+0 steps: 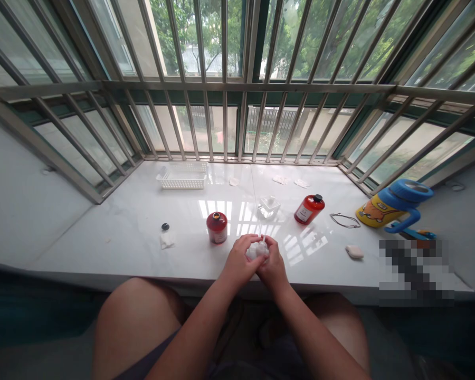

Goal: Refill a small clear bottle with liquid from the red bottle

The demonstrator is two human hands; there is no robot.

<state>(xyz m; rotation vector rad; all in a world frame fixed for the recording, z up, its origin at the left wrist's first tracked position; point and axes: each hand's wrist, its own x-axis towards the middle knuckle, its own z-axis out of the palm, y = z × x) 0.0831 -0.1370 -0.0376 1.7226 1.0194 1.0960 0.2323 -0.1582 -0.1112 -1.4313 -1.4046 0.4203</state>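
Note:
My left hand [239, 259] and my right hand [274, 264] are closed together round a small white wad, perhaps cotton [256, 249], just above the near edge of the white marble sill [134, 232]. A thin white stick pokes up from the wad. An open red bottle [217, 227] stands upright a little left of my hands. Its black cap [165, 226] lies further left, beside a white pad [167, 240]. A second red bottle [309, 209], capped, lies tilted to the right. A small clear glass container [268, 207] sits behind my hands.
A white plastic basket [182, 176] stands at the back left. White pads [287, 181] lie along the window bars. To the right are a wire loop [345, 220], a white pad [354, 252] and a yellow and blue jug [393, 206]. My bare knees are below the sill.

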